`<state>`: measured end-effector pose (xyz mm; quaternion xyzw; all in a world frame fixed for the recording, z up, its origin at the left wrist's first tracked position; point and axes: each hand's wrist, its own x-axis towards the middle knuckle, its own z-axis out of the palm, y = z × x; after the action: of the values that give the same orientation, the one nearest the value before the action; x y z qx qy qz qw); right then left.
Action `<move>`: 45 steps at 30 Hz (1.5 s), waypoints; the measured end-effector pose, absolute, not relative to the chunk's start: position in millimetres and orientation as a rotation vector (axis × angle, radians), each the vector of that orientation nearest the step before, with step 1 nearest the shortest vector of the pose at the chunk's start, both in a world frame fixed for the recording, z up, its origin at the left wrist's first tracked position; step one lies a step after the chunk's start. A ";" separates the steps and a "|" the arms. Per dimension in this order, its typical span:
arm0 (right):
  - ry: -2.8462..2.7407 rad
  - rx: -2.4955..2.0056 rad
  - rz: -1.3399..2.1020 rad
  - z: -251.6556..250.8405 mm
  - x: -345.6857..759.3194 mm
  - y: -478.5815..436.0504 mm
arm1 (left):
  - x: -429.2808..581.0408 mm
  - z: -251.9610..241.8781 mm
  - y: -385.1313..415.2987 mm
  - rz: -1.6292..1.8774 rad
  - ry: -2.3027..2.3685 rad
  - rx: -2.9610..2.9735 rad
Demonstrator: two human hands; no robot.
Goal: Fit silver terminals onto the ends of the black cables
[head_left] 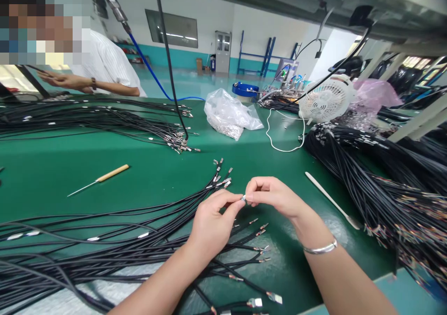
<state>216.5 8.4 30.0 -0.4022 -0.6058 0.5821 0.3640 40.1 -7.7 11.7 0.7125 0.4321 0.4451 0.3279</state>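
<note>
My left hand (213, 219) pinches a small silvery metal connector (243, 197) between thumb and forefinger. At its other side, the thumb and forefinger of my right hand (268, 196) are closed on the same piece. Most of it is hidden by the fingertips. Black cables (150, 250) run in from the left, passing under and beside my left forearm. Several carry metal connectors (223, 182) at their ends just beyond my left hand; others end in bare copper-coloured wires or white-metal plugs (256, 302) nearer to me. Whether a cable is joined to the held piece I cannot tell.
A wooden-handled awl (113, 172) lies at left on the green table (167, 173). Past it is another cable bundle (122, 119). A clear bag of small parts (228, 115) and a white fan (326, 101) stand behind. Thick cables (370, 175) fill the right. A co-worker (111, 63) is far left.
</note>
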 end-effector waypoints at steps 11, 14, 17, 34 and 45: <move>-1.736 -1.132 1.611 24.6 231.0 16.5 | 17.1 16.5 -17.3 0.526 1.213 2.446; -1.749 -1.137 1.615 20.9 234.0 20.0 | 18.4 12.1 -22.7 0.499 1.197 2.496; -1.716 -1.239 1.408 10.8 232.1 26.8 | 23.0 10.5 -27.8 0.438 1.124 2.542; -1.995 -1.468 0.467 -30.9 188.2 46.1 | 21.1 -7.2 -21.4 0.699 1.132 2.419; -1.802 -1.305 1.037 -7.6 197.9 32.5 | 9.1 -10.3 3.5 1.005 1.324 2.287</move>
<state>197.9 32.5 -7.6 -0.5005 -0.6912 0.3979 0.3368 9.1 3.5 -10.3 0.7990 0.4625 0.3511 0.1563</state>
